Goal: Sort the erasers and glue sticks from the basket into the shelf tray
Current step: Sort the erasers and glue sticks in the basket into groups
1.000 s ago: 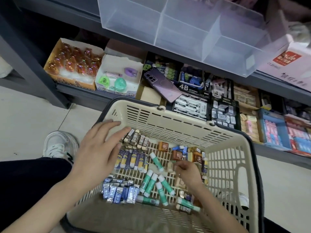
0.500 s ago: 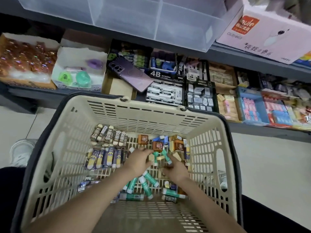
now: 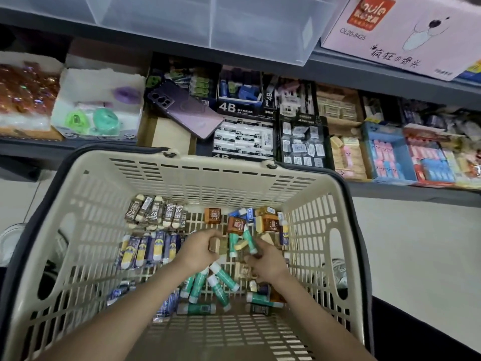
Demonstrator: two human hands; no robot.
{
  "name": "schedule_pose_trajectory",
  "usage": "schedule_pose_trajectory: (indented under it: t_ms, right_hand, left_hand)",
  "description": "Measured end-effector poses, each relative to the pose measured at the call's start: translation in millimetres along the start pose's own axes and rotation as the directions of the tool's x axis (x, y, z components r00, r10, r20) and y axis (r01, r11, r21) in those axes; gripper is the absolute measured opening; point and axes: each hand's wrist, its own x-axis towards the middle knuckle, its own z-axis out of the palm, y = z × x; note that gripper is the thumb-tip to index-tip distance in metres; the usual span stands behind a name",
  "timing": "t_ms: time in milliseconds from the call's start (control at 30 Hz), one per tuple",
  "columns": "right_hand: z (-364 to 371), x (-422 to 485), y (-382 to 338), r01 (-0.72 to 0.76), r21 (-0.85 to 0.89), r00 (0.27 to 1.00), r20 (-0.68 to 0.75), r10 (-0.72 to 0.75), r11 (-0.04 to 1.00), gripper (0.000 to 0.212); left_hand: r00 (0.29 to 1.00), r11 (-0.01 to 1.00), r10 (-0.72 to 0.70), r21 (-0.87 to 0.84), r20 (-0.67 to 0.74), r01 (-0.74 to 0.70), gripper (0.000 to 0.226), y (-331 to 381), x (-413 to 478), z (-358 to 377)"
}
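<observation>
1. A beige slotted plastic basket (image 3: 221, 162) with a dark handle fills the frame below a shop display. Every loose eraser and glue stick lies on its floor.
2. The clear plastic compartment tray (image 3: 208, 22) sits on the grey metal shelf (image 3: 364, 71), above and beyond the basket's far rim and well apart from both hands. Anything picked up must travel up and forward to reach it.
3. The left hand (image 3: 199, 252) is down in the basket's middle, its grip curled round a small tan block eraser (image 3: 214, 244). The right hand (image 3: 269, 261) is just beside it, fingers bent at the near end of a green glue stick (image 3: 249, 239). Whether that grip has closed cannot be told.
4. That stick lies flat, its long axis running away from the person toward the far wall. The right hand is the nearer to it. A second green stick (image 3: 233, 243) lies almost parallel between the two hands. About seven show in all: these two, and five in a loose heap (image 3: 221, 282) nearer the person.
5. Five brown-wrapped "2B" erasers (image 3: 156, 212) form a row at far left. About six blue-and-yellow wrapped erasers (image 3: 151, 247) line up just left of the left hand. Some four orange-brown cube erasers (image 3: 236, 225) sit ahead of the fingers. Others are partly hidden under the wrists.
</observation>
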Motion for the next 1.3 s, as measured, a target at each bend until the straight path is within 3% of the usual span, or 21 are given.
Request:
schedule_pose_trajectory:
  t_ms: [133, 267, 400, 533, 633, 833, 1067, 1133, 1300]
  right_hand:
    - [9.2, -7.5, -0.1, 0.015, -0.248, 0.991, 0.132, 0.018, 0.969, 0.022]
    - [7.3, -11.1, 3.5, 0.018, -0.183, 0.987, 0.158, 0.011, 0.983, 0.023]
    - [-12.3, -11.7, -4.5, 0.059, -0.107, 0.990, -0.119, -0.072, 0.992, 0.019]
    - [-25.3, -11.2, -7.6, 0.113, -0.157, 0.874, -0.453, -0.173, 0.981, 0.025]
    - [-23.4, -0.5, -4.3, 0.130, -0.206, 0.823, -0.523, -0.221, 0.970, 0.035]
    - [-17.7, 8.9, -6.9, 0.113, -0.219, 0.817, -0.535, -0.216, 0.969, 0.043]
    - [-27.4, 6.8, -7.0, 0.114, -0.152, 0.829, -0.531, -0.178, 0.982, 0.044]
    - [-28.5, 9.5, -6.6, 0.101, -0.223, 0.849, -0.489, -0.201, 0.970, 0.050]
    - [-29.7, 16.6, -11.4, 0.045, -0.530, 0.927, -0.295, -0.233, 0.847, 0.069]
  left_hand:
    - [0.996, 0.999, 0.001, 0.043, 0.093, -0.005, 0.046, -1.5, -0.9, -2.2]
    - [0.989, 0.986, 0.020, 0.163, 0.150, -0.044, 0.031, 1.8, 4.3, -2.5]
    - [1.000, 0.991, 0.024, 0.129, -0.018, -0.021, 0.034, 5.6, 8.3, -0.4]
    - [0.960, 0.991, 0.117, 0.088, -0.255, -0.097, 0.043, 13.2, 15.3, 3.5]
    - [0.940, 0.982, 0.179, 0.110, -0.292, -0.153, 0.050, 24.8, 24.1, 8.0]
    - [0.954, 0.981, 0.100, 0.188, -0.284, -0.047, 0.051, 51.7, 55.8, 21.9]
    - [0.951, 0.996, -0.063, 0.041, -0.303, 0.080, 0.038, 70.5, 69.7, 42.3]
    - [0.948, 0.993, -0.119, -0.013, -0.296, 0.121, 0.038, 72.2, 70.7, 42.3]
    - [0.984, 0.983, -0.141, -0.137, -0.106, 0.126, 0.030, 64.9, 74.6, 30.1]
